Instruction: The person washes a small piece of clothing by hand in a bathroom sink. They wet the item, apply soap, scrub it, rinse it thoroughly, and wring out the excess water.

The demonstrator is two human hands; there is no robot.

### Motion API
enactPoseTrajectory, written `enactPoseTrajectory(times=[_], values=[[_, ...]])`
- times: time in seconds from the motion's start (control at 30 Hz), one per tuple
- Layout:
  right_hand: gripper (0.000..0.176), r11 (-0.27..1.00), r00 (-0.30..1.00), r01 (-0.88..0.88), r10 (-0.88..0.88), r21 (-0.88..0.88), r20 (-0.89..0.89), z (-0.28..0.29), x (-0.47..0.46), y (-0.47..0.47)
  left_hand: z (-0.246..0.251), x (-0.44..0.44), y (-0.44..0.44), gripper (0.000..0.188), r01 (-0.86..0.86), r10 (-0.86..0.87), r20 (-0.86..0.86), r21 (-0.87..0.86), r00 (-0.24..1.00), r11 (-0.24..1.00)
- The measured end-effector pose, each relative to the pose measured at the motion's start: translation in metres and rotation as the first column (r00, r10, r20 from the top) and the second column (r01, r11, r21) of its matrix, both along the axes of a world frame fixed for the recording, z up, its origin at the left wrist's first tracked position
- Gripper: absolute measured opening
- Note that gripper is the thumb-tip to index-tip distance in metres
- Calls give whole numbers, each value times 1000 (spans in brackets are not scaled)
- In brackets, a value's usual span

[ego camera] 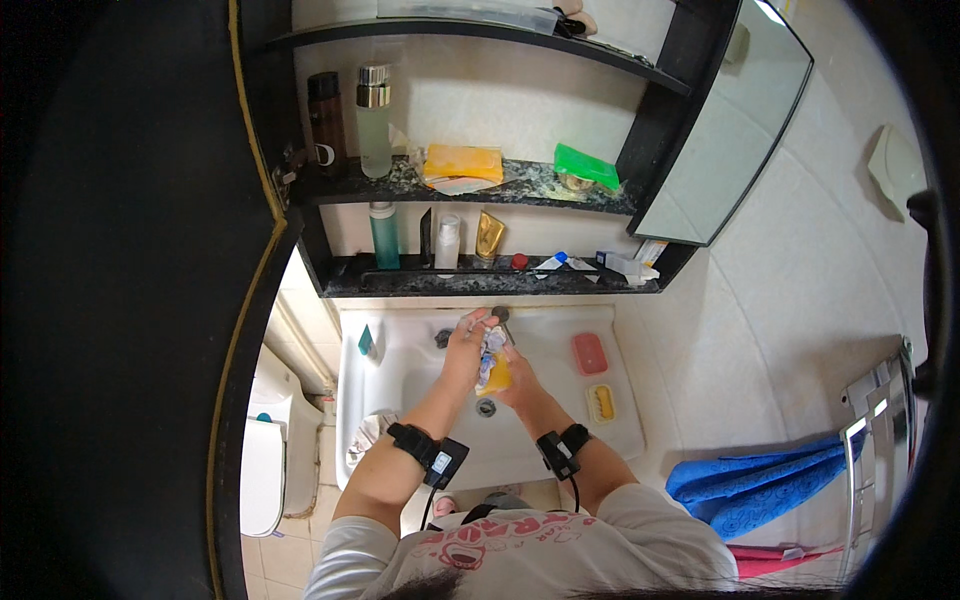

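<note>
Above the basin of a white ceramic sink [427, 375], both hands are around a small crumpled cloth [493, 346] in white and purple-blue. My left hand [466, 346] grips it from the left, fingers reaching toward the faucet [501, 313]. On the other side, my right hand [519, 377] holds the cloth together with a yellow piece [495, 377] at its lower end. Whether that yellow piece is part of the cloth or a separate item, I cannot tell. Just below the hands is the metal drain [486, 407].
On the sink's right are a pink soap box [589, 354] and a dish with yellow soap [602, 403]. A teal-and-white tube [366, 341] stands left, above a bunched cloth [373, 435]. Behind hangs a black shelf cabinet [487, 283]; a blue towel [757, 480] hangs right.
</note>
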State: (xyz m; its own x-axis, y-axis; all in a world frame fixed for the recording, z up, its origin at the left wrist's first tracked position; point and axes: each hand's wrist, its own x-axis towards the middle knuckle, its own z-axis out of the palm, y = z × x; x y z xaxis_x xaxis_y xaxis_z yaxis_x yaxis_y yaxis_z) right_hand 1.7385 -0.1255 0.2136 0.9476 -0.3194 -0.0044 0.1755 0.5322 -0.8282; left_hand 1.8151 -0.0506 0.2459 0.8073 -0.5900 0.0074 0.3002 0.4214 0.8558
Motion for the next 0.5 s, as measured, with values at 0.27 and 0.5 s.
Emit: enactPoseTrajectory(times=[0.27, 0.5], values=[[34, 929, 994, 35, 6, 367, -110, 21, -11, 3, -2, -13, 7, 37, -365, -349, 895, 434, 277, 824], [30, 795, 999, 35, -42, -606, 3, -23, -2, -9, -25, -13, -6, 32, -256, -216, 838, 382, 502, 888]])
